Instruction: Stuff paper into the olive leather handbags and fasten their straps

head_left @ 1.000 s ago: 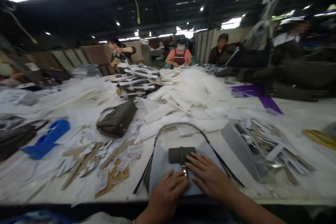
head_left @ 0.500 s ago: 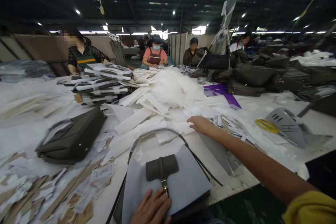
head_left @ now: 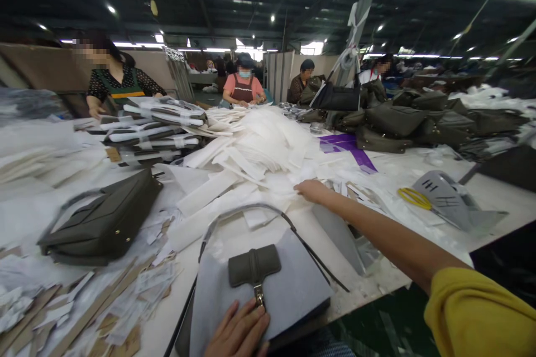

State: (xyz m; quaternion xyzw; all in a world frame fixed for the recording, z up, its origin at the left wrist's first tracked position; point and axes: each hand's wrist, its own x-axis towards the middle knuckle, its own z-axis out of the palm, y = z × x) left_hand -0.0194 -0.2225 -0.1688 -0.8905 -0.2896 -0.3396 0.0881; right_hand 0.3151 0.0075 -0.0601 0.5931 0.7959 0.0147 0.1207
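Note:
A handbag wrapped in grey-white cloth (head_left: pixel 288 290) lies at the near table edge, its olive flap tab and metal clasp (head_left: pixel 253 268) showing and its thin strap (head_left: pixel 251 212) arching away. My left hand (head_left: pixel 238 332) rests flat on the wrapped bag just below the clasp, fingers stretched out. My right hand (head_left: pixel 310 189) is stretched far forward, in a yellow sleeve, its fingers touching the edge of a heap of white paper strips (head_left: pixel 268 145). Whether those fingers grip a strip is unclear.
An olive handbag (head_left: pixel 103 223) lies at the left. Cardboard and paper scraps (head_left: pixel 96 301) litter the near left. Yellow scissors (head_left: pixel 414 198) and a grey tray (head_left: pixel 450 201) sit to the right. Dark bags (head_left: pixel 402 120) pile at back right; several people work across the table.
My right hand left the wrapped bag and reached forward to the white strip heap. The view swung right and closer. My left hand stayed on the bag.

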